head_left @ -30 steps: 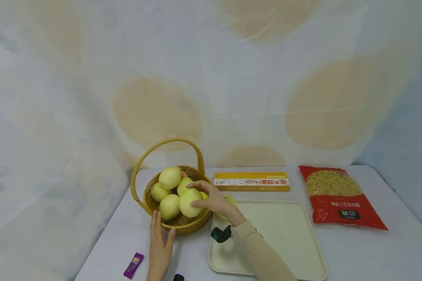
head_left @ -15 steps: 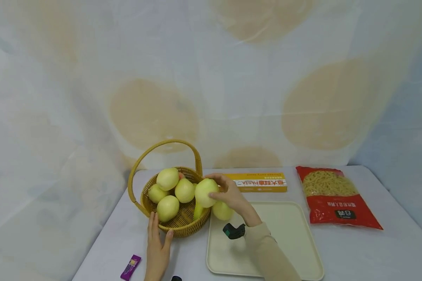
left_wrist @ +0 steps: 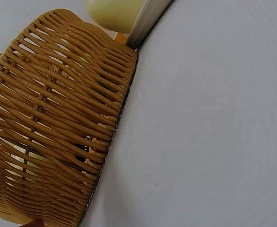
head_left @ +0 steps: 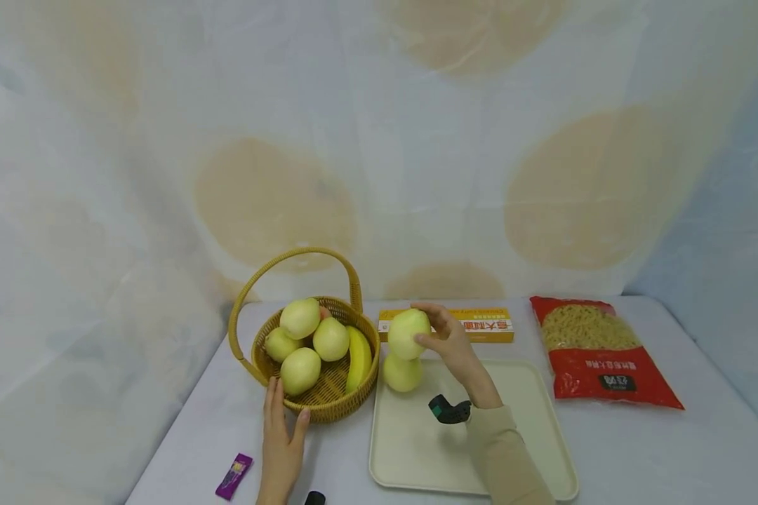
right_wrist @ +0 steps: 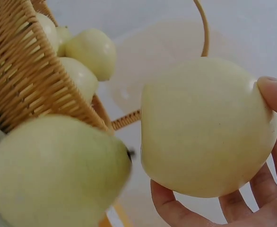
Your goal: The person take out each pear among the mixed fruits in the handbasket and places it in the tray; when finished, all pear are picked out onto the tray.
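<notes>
My right hand (head_left: 457, 351) grips a pale yellow-green pear (head_left: 407, 334) above the far left corner of the cream tray (head_left: 429, 456). The right wrist view shows thumb and fingers curled round this pear (right_wrist: 207, 127). A second pear (head_left: 402, 375) lies on the tray just below it, its dark stem visible in that wrist view. To the left stands a wicker basket (head_left: 331, 412) with a tall handle, holding several pears (head_left: 300, 372), a banana (head_left: 358, 359) and a reddish fruit mostly hidden behind them. My left hand (head_left: 281, 445) rests straight fingers against the basket's front left rim.
Behind the tray lies a yellow and white pasta box (head_left: 493, 326), partly covered by the right hand. A red bag of pasta (head_left: 600, 354) is at the right. Near the front left is a small purple packet (head_left: 234, 477). A patterned cloth (head_left: 379, 175) hangs behind the table.
My right hand has lifted the pear out of the basket and carried it rightward to over the tray, uncovering the banana. The left hand has stayed at the rim.
</notes>
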`<state>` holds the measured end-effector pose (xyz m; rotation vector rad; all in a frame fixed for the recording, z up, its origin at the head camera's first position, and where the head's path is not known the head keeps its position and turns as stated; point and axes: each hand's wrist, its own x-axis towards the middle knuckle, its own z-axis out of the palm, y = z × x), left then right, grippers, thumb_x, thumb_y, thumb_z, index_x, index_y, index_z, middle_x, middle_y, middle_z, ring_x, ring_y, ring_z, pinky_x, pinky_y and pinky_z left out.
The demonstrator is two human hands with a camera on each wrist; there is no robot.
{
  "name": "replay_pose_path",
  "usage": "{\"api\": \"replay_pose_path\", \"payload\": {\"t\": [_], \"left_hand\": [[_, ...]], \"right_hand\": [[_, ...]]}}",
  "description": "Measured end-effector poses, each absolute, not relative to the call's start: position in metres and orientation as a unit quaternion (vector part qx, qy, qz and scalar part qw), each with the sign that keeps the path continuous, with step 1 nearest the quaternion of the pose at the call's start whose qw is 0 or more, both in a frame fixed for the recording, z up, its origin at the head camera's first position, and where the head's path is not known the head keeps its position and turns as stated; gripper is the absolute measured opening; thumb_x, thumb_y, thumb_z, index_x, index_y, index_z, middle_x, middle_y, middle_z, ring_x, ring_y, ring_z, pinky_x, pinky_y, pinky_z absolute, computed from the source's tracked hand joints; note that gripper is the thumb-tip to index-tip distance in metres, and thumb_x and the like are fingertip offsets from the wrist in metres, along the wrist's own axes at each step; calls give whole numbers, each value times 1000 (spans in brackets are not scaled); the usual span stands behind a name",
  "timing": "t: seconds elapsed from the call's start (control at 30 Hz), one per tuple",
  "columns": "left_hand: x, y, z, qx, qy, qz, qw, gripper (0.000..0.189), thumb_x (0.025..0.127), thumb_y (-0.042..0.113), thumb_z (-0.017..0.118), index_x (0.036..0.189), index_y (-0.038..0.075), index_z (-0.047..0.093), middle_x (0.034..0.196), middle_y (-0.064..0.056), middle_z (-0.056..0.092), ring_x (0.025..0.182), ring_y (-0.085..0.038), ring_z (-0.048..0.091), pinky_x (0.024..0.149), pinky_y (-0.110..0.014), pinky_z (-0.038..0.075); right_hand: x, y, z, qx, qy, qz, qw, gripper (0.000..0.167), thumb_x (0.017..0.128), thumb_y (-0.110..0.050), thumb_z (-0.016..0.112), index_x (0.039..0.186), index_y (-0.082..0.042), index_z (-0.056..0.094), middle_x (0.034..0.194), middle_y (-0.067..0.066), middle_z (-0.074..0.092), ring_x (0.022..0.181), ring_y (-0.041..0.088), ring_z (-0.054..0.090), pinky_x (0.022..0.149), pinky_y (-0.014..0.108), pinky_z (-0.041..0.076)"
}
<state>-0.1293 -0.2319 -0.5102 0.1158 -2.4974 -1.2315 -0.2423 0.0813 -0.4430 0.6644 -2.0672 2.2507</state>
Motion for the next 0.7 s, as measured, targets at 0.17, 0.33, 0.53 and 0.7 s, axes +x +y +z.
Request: {"api": "replay_pose_path", "payload": {"t": [0.17, 0.33, 0.53, 0.7], "left_hand": [[-131, -231, -509, 41, -882, -434, 180, 71, 99, 26, 55, 156, 12, 15, 164, -12, 7, 149, -40, 11, 115, -65, 19], [-130, -231, -510, 45, -883, -431, 179, 71, 99, 26, 55, 156, 11, 15, 164, -12, 7, 149, -40, 12, 115, -64, 20], [-127, -232, -510, 47, -882, -433, 180, 71, 99, 25, 55, 156, 12, 15, 164, -11, 7, 149, -40, 12, 115, -65, 20], [-129, -231, -509, 41, -881, -433, 185, 72, 99, 24, 56, 156, 13, 15, 164, -11, 7, 149, -39, 12, 115, -64, 20]], "right_hand": [[-240, 92, -449, 164, -686, 709, 12, 55, 89, -9, 69, 139, -8, 47, 143, 9, 49, 126, 9, 48, 109, 24, 38], [-235, 100, -463, 134, -692, 709, 4, 54, 89, -6, 67, 139, -6, 46, 146, 14, 45, 138, 26, 39, 117, 47, 29], [-232, 107, -478, 126, -694, 709, 10, 54, 89, -5, 66, 139, -3, 46, 147, 16, 42, 142, 35, 33, 120, 53, 22], [-231, 112, -486, 126, -692, 710, 23, 53, 87, -4, 68, 137, -4, 48, 146, 16, 43, 142, 34, 32, 120, 56, 20]]}}
